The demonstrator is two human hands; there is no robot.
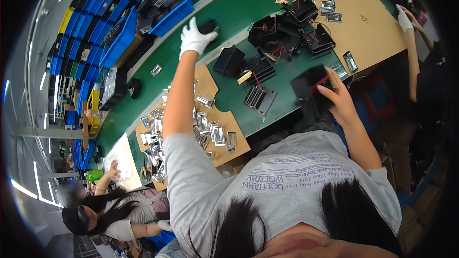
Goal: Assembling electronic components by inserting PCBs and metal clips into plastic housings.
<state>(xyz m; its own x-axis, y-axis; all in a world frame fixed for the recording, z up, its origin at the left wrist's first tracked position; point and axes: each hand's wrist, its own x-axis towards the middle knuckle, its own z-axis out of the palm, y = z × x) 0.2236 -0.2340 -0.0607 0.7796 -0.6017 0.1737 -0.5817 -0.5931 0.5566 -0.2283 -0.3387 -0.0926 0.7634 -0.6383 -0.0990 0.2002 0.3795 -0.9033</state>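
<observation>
My left hand point(195, 39), in a white glove, is stretched far out over the green bench with its fingers spread. Just beyond its palm lies a small black part point(207, 27); whether they touch I cannot tell. Close to my body, my bare right hand point(338, 99) grips a black plastic housing point(306, 86) with a red wire along it; the housing is somewhat blurred. Several similar black housings point(264, 30) with red wires stand in the middle of the bench. Nearer me lies a black piece with a ribbed block point(258, 99).
Cardboard at left bears a heap of shiny metal frames point(217, 134). More metal pieces point(333, 17) lie on the right cardboard sheet point(373, 28). Blue bins point(174, 12) line the far side. A co-worker point(119, 210) sits at left; another person's hands point(406, 19) are at right.
</observation>
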